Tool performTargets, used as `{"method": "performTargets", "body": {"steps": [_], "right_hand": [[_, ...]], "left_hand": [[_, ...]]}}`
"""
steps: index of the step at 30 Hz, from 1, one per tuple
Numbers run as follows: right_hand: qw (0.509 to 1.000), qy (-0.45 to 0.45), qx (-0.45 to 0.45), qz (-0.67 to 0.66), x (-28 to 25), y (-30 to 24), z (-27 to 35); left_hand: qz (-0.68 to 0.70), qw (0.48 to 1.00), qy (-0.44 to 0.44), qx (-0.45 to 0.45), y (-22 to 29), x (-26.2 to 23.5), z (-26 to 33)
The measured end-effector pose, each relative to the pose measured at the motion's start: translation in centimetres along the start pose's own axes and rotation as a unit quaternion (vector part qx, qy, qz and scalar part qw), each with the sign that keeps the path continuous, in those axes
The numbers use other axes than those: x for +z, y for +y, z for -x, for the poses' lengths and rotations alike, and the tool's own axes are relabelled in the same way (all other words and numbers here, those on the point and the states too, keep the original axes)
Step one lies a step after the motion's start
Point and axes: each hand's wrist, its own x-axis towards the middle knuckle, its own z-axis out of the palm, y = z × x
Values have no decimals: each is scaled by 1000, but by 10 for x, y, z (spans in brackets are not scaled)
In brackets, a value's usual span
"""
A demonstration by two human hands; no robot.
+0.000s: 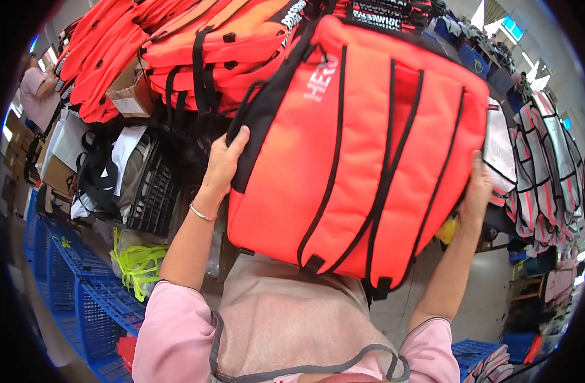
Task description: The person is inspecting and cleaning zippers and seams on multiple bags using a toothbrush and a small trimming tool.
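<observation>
A bright orange-red backpack (292,191) with black trim fills the middle of the head view, held up in front of my body. Its two padded shoulder straps (363,166) face me, with black edging and black ends hanging at the bottom. My left hand (226,156) grips its black side panel, thumb on the near face and a bracelet on the wrist. On the opposite side my right hand (476,188) clasps the edge, its fingers partly hidden behind the bag. A pile of similar orange-red backpacks (222,57) lies just beyond, at the upper left.
At left stand a cardboard box (129,92), a black crate (157,191) with black straps, and blue plastic crates (82,300). Yellow-green strapping (139,262) lies by them. Grey bags with black trim (541,166) are stacked at right. Another person (37,92) is at the far left.
</observation>
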Motion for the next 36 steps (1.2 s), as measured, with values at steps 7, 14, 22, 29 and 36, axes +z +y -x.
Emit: {"method": "performTargets", "body": {"steps": [7,14,22,29,36], "right_hand": [[970,46,183,154,-10,116,87],[983,-79,151,-62,13,130,123],[991,-35,107,66,30,56,112],[994,-55,-4,92,-3,-11,59],[921,-59,-241,300,-34,-63,-59]], "left_hand": [[-154,985,53,-58,-99,-77,37],[-63,994,-77,-48,-120,-58,102],[-85,991,-71,-70,-30,-42,100],[-34,982,-185,3,78,5,64],[-36,962,-209,173,197,22,-7]]}}
